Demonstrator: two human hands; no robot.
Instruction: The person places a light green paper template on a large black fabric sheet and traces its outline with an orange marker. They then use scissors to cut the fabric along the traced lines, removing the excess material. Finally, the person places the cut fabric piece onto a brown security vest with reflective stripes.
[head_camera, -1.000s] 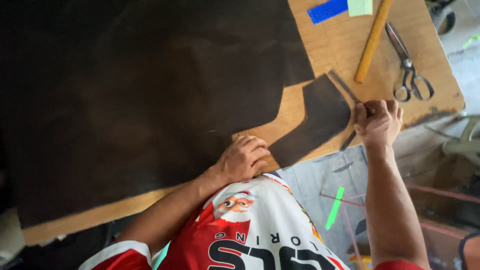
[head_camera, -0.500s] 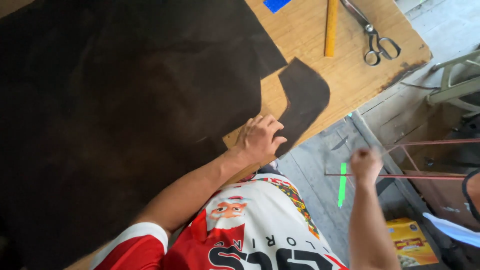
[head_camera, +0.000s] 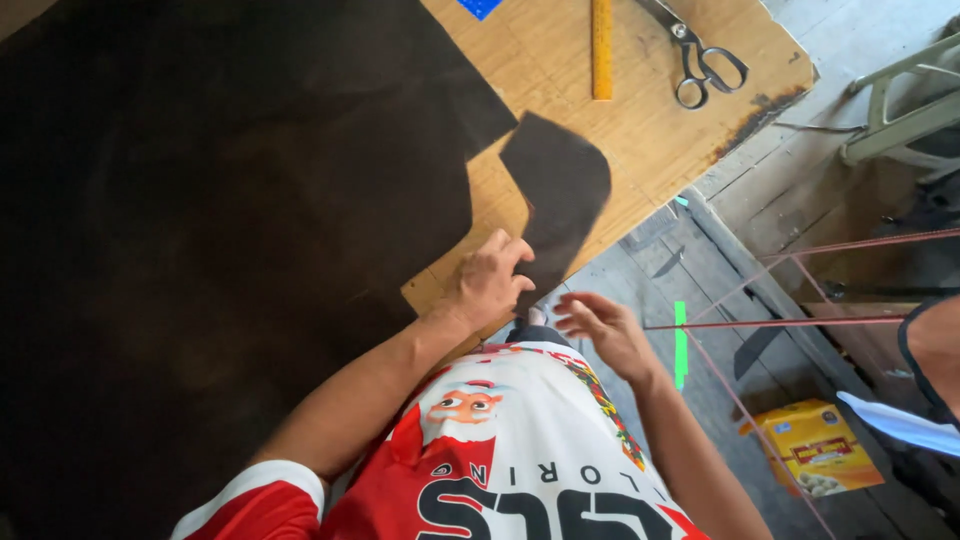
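Observation:
A large dark brown leather sheet (head_camera: 220, 220) covers most of the wooden table (head_camera: 650, 150). A smaller cut leather piece (head_camera: 560, 185) lies apart from it, near the table's front edge. My left hand (head_camera: 490, 282) rests at that edge, its fingers gripping the lower tip of the cut piece. My right hand (head_camera: 600, 330) hovers just below and to the right of the piece, off the table, with its fingers spread and nothing in it.
A yellow ruler (head_camera: 601, 45), steel scissors (head_camera: 700, 55) and a blue scrap (head_camera: 480, 6) lie at the table's far end. On the floor are a yellow box (head_camera: 810, 450), a green strip (head_camera: 680, 340) and red metal rods (head_camera: 800, 322). Another person's arm (head_camera: 935, 350) shows at right.
My right hand left the table edge, dropped below it, and now comes up open beside the cut piece. My left hand shifted onto that piece's lower tip.

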